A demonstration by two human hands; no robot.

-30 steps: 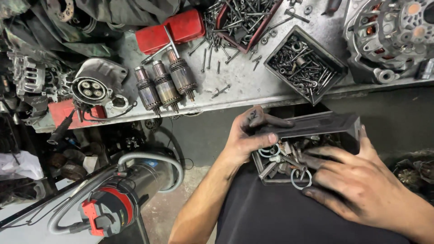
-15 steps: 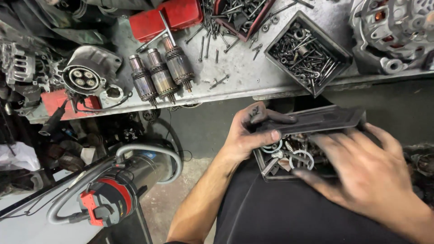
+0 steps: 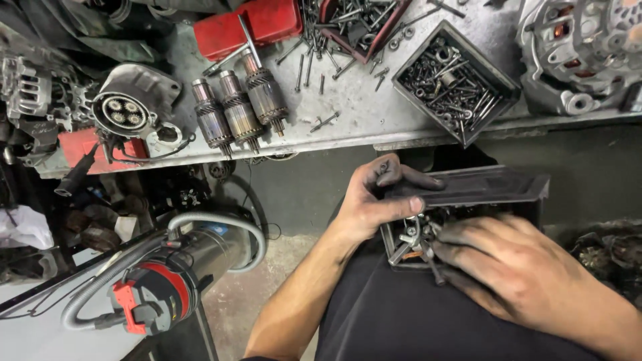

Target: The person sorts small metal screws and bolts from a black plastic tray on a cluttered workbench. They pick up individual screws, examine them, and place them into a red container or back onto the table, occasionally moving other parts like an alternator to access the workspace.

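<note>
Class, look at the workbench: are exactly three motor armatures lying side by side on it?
Yes, three armatures lie side by side on the bench.

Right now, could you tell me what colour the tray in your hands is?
The tray is black, seen in the head view.

Both arms are bare from the hands to the lower edge of the frame, with no sleeves, gloves, watch or rings in view. The left hand [image 3: 371,200], just right of centre, is smeared with dark grease, heaviest on the fingers [image 3: 401,206] and around the nails. The right hand [image 3: 508,257], at lower right, carries the same black grime over knuckles and back. Below them, dark, plain black clothing fills the lower middle of the frame.
</note>
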